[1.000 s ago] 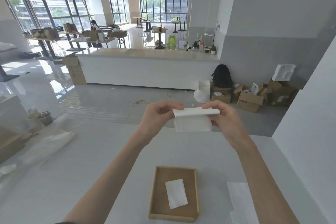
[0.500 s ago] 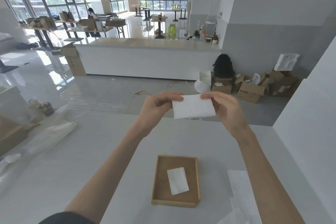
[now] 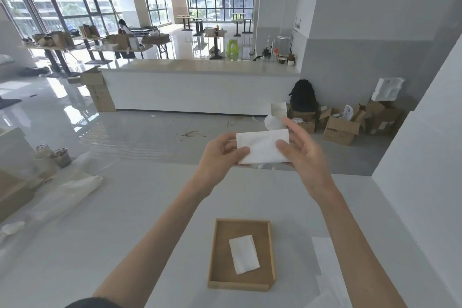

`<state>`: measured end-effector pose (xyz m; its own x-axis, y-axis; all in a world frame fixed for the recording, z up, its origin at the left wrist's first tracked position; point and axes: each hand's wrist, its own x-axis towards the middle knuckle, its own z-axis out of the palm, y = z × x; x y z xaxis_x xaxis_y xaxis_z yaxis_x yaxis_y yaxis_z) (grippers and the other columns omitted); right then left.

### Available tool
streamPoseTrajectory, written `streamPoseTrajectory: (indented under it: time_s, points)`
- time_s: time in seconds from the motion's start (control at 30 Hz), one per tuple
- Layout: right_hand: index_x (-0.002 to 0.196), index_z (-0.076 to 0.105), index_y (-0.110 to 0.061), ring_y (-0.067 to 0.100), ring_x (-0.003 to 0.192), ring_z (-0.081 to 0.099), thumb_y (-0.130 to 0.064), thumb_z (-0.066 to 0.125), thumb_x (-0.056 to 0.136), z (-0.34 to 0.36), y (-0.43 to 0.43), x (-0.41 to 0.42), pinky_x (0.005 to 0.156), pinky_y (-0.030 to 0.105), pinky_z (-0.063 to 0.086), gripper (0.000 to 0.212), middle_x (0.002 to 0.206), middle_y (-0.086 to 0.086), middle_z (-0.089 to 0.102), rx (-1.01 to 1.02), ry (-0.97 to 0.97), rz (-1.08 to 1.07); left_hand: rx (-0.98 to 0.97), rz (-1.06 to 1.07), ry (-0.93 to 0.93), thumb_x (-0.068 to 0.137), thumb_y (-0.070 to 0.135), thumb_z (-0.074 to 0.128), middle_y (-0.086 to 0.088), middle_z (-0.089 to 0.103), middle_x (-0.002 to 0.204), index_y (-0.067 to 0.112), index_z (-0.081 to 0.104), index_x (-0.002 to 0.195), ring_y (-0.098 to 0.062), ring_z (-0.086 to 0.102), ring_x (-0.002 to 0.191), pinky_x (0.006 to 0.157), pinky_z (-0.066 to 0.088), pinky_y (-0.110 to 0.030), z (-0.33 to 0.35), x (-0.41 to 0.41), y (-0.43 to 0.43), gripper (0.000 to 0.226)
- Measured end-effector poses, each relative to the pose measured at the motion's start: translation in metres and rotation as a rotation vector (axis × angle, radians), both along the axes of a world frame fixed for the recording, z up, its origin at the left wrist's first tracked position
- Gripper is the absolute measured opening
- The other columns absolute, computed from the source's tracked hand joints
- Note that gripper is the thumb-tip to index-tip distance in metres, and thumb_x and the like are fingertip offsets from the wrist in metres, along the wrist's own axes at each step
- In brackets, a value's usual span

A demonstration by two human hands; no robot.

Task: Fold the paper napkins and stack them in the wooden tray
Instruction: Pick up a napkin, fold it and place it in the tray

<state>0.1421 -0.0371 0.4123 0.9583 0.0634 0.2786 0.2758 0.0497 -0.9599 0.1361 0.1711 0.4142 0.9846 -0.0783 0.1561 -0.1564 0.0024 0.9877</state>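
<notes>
Pinching a folded white napkin (image 3: pixel 261 147) from both ends, the two hands have it up in the air over the far part of the white table (image 3: pixel 125 220). Left hand (image 3: pixel 220 155) is closed on the left edge, thumb lying across the front face and fingers curled behind. Right hand (image 3: pixel 301 150) has the right edge, thumb pressed on the front, the other fingers spread loosely behind and above the paper. The napkin sits as a wide rectangle, tilted a little, lower edge hanging toward the table.

Down near the viewer, a shallow wooden tray (image 3: pixel 218 252) rests on the table, directly below the hands. One folded napkin (image 3: pixel 243 254) lies in it, flat on the tray floor, set at a slight angle, toward the right of middle and clear of the walls. Nothing else in that tray.

Just right of the tray, loose unfolded napkins (image 3: pixel 325 262) lie on the table, running off the near edge of view. Far left, a clear plastic bag (image 3: pixel 72 192) lies crumpled on the table.
</notes>
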Motion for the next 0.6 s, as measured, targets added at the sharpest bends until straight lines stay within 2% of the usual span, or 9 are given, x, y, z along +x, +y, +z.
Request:
streamPoseTrajectory:
  time_s: [0.07, 0.13, 0.23, 0.33, 0.47, 0.5, 0.53, 0.57, 0.6]
  points:
    - [0.142, 0.054, -0.031, 0.017, 0.105, 0.071, -0.018, 0.07, 0.093, -0.002, -0.001, -0.001, 0.087, 0.031, 0.058, 0.053, 0.113, 0.005, 0.075, 0.003, 0.027, -0.027, 0.007, -0.001, -0.008, 0.092, -0.001, 0.066, -0.005, 0.076, 0.091, 0.006, 0.065, 0.115, -0.018, 0.072, 0.083, 0.077, 0.062, -0.035, 0.005, -0.003, -0.003, 0.024]
    - [0.141, 0.055, -0.028, 0.018, 0.1, 0.072, -0.015, 0.07, 0.093, -0.005, -0.001, 0.0, 0.083, 0.03, 0.057, 0.052, 0.106, 0.005, 0.077, 0.002, 0.025, -0.071, 0.011, -0.011, 0.007, 0.093, -0.002, 0.066, -0.009, 0.075, 0.091, 0.002, 0.063, 0.117, -0.023, 0.074, 0.08, 0.07, 0.063, -0.031, 0.009, -0.006, -0.004, 0.025]
    - [0.141, 0.055, -0.027, 0.013, 0.097, 0.071, -0.015, 0.069, 0.093, 0.001, -0.008, 0.002, 0.086, 0.024, 0.054, 0.051, 0.105, 0.004, 0.078, -0.062, -0.008, -0.069, 0.001, -0.112, 0.073, 0.097, 0.019, 0.065, -0.019, 0.075, 0.102, 0.005, 0.064, 0.12, -0.034, 0.075, 0.086, 0.076, 0.062, -0.037, 0.009, -0.008, 0.0, 0.027]
    - [0.142, 0.056, -0.026, 0.008, 0.093, 0.07, -0.012, 0.069, 0.093, 0.024, -0.015, 0.003, 0.088, 0.017, 0.049, 0.052, 0.105, 0.007, 0.078, -0.275, -0.039, 0.08, 0.018, -0.255, 0.114, 0.096, 0.039, 0.058, -0.011, 0.073, 0.109, 0.011, 0.07, 0.12, -0.025, 0.071, 0.097, 0.085, 0.057, -0.035, 0.007, -0.009, 0.005, 0.039]
    - [0.141, 0.056, -0.027, -0.005, 0.085, 0.067, -0.009, 0.066, 0.095, 0.057, -0.004, 0.012, 0.079, 0.005, 0.044, 0.051, 0.099, -0.002, 0.076, -0.591, -0.063, 0.285, -0.073, -0.327, 0.142, 0.097, 0.019, 0.061, -0.01, 0.07, 0.11, 0.009, 0.068, 0.125, -0.022, 0.066, 0.097, 0.084, 0.053, -0.031, -0.003, -0.012, -0.004, 0.03]
    - [0.142, 0.055, -0.031, -0.009, 0.087, 0.065, -0.015, 0.065, 0.096, 0.061, 0.001, 0.013, 0.08, 0.004, 0.042, 0.049, 0.103, -0.007, 0.075, -0.634, -0.088, 0.275, -0.109, -0.316, 0.144, 0.097, 0.016, 0.061, -0.012, 0.07, 0.111, 0.007, 0.067, 0.125, -0.023, 0.065, 0.098, 0.083, 0.053, -0.031, -0.006, -0.012, -0.007, 0.03]
    - [0.144, 0.052, -0.037, -0.013, 0.099, 0.06, -0.026, 0.062, 0.098, 0.061, 0.005, 0.015, 0.088, 0.004, 0.04, 0.048, 0.116, -0.012, 0.071, -0.679, -0.128, 0.231, -0.141, -0.295, 0.141, 0.097, 0.015, 0.06, -0.015, 0.069, 0.112, 0.005, 0.066, 0.125, -0.024, 0.065, 0.099, 0.083, 0.053, -0.032, -0.01, -0.013, -0.01, 0.03]
    - [0.146, 0.046, -0.045, -0.011, 0.121, 0.05, -0.041, 0.056, 0.1, 0.057, 0.007, 0.018, 0.105, 0.009, 0.032, 0.047, 0.135, -0.015, 0.061, -0.756, -0.206, 0.157, -0.174, -0.268, 0.137, 0.099, 0.015, 0.058, -0.017, 0.068, 0.113, 0.002, 0.065, 0.125, -0.025, 0.064, 0.1, 0.084, 0.054, -0.032, -0.012, -0.015, -0.012, 0.029]
    - [0.146, 0.039, -0.052, 0.0, 0.143, 0.031, -0.056, 0.047, 0.099, 0.051, 0.009, 0.019, 0.12, 0.023, 0.018, 0.048, 0.153, -0.016, 0.044, -0.875, -0.321, 0.093, -0.205, -0.246, 0.134, 0.101, 0.016, 0.055, -0.018, 0.068, 0.114, 0.0, 0.063, 0.125, -0.026, 0.064, 0.102, 0.084, 0.054, -0.032, -0.013, -0.016, -0.015, 0.03]
